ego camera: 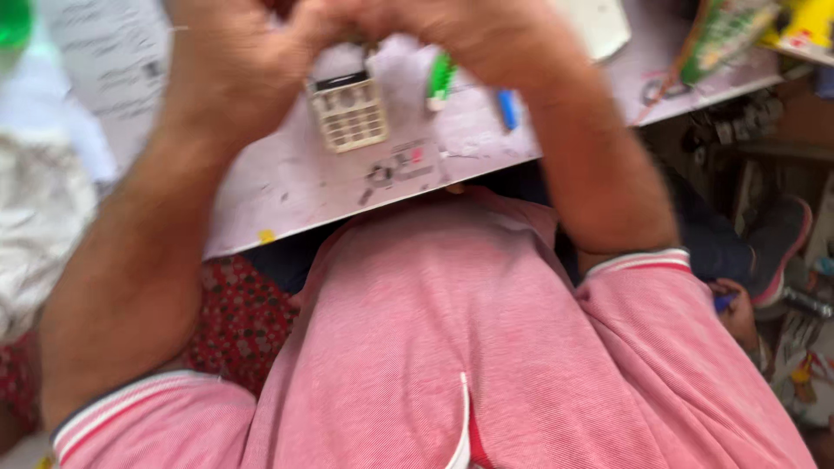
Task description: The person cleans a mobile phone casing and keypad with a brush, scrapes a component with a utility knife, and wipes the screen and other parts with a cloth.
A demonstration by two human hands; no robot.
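Observation:
My left hand (pixel 234 52) and my right hand (pixel 469 26) meet at the top edge of the blurred view, fingers curled toward each other. Whether they hold anything is hidden by the frame edge and the blur. Just below them on the white table (pixel 287 187) lies a small beige calculator (pixel 349 111) with a dark display. A green marker (pixel 440 80) and a blue pen (pixel 506 108) lie to its right, under my right wrist. My pink striped shirt (pixel 469 347) fills the lower half.
Printed papers (pixel 113 61) and crumpled white cloth (pixel 39 217) lie at the left. Green and yellow packages (pixel 738 30) sit at the table's far right. Red patterned fabric (pixel 239 321) shows under the table. At the right are a shoe (pixel 782 252) and another hand (pixel 738 314).

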